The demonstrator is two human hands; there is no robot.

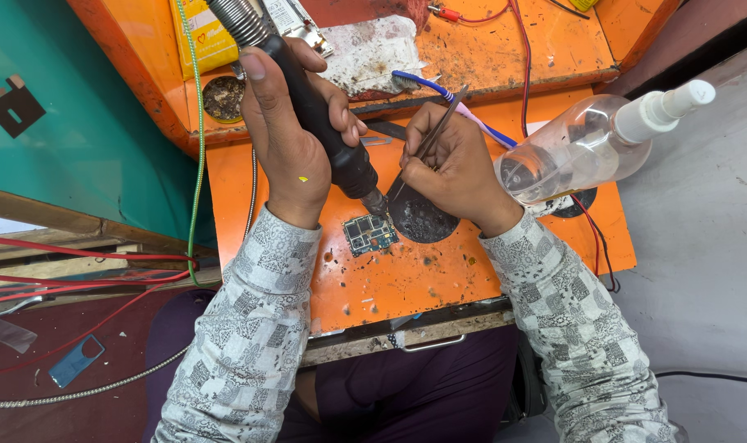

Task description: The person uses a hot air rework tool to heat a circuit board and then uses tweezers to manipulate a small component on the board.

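Observation:
My left hand (287, 135) grips the black handle of a hot air tool (324, 131), its metal nozzle pointing down at a small circuit board (369, 234) lying on the orange worktop (406, 279). My right hand (455, 168) holds thin metal tweezers (435, 131), whose tips reach down close to the nozzle just above the board. A dark round burnt patch (423, 220) lies right of the board, under my right hand.
A clear spray bottle (587, 143) with a white nozzle lies on its side right of my right hand. Red wires (521, 49), a blue wire and a dirty white cloth (369, 49) sit on the raised orange shelf behind. A small round tin (223, 97) is at the left.

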